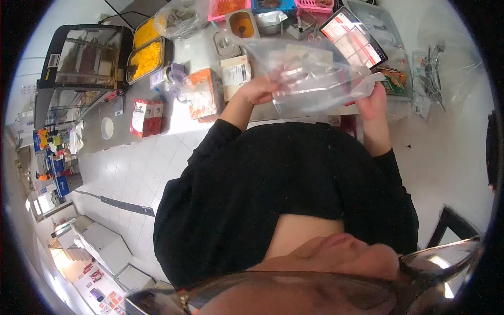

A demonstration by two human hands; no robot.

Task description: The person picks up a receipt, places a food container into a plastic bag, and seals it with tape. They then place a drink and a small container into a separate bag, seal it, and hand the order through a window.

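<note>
A large clear plastic bag (320, 86) is stretched between my two hands above the front edge of the counter. On its left side my left hand (261, 89) grips the bag, its fingertips partly veiled by the film. My right hand (374, 100) is closed on the bag's right edge, where the plastic bunches up. A tablet (354, 38) with a lit screen lies just beyond the bag on the right. Close to my left hand stand a white and brown box (235, 76) and an orange and white box (203, 95).
Metal trays of yellow food (146, 59), a metal container with orange contents (242, 24) and pink and blue baskets (273, 4) line the back. Red and white packs (147, 117) sit at the left near a glass display case (86, 58). Packets (392, 81) lie right.
</note>
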